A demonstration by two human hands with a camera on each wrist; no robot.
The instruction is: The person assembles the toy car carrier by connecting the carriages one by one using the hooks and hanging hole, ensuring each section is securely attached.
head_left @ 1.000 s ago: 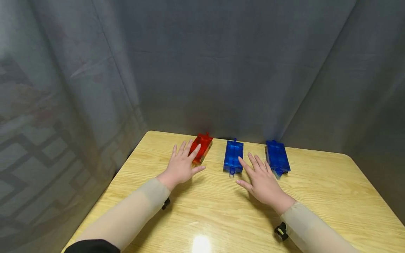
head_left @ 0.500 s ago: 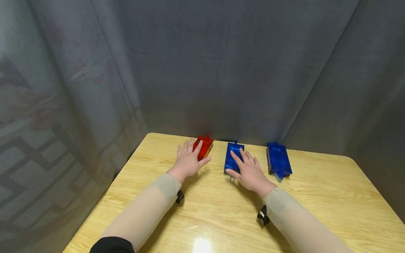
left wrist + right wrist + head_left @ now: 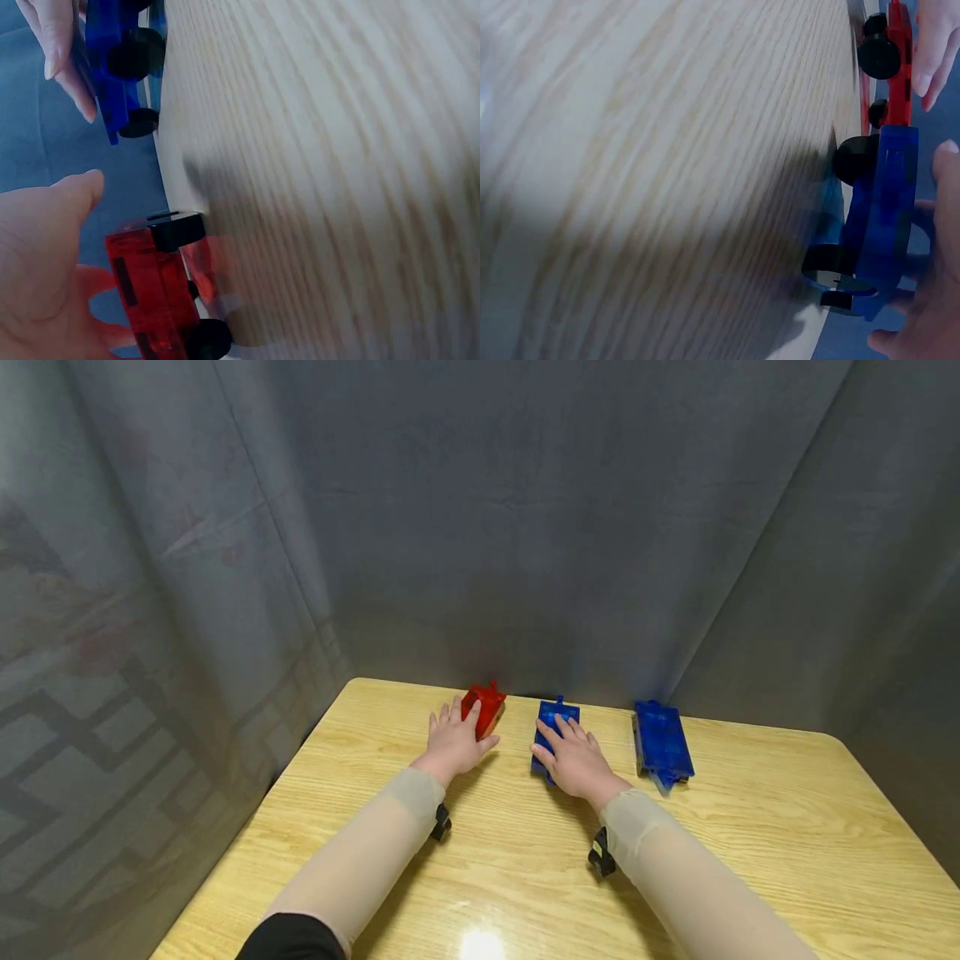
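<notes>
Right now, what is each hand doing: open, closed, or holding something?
Left hand: open, fingers resting on the red translucent plastic toy car.
Right hand: open, lying flat on the middle blue translucent plastic toy car.

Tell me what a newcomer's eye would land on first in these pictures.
Three translucent plastic toy carts with black wheels stand in a row at the far edge of the pale wooden table: a red cart on the left, a blue cart in the middle and another blue cart on the right. The left hand rests on the red one, the right hand on the middle blue one. Grey curtains hang behind.
</notes>
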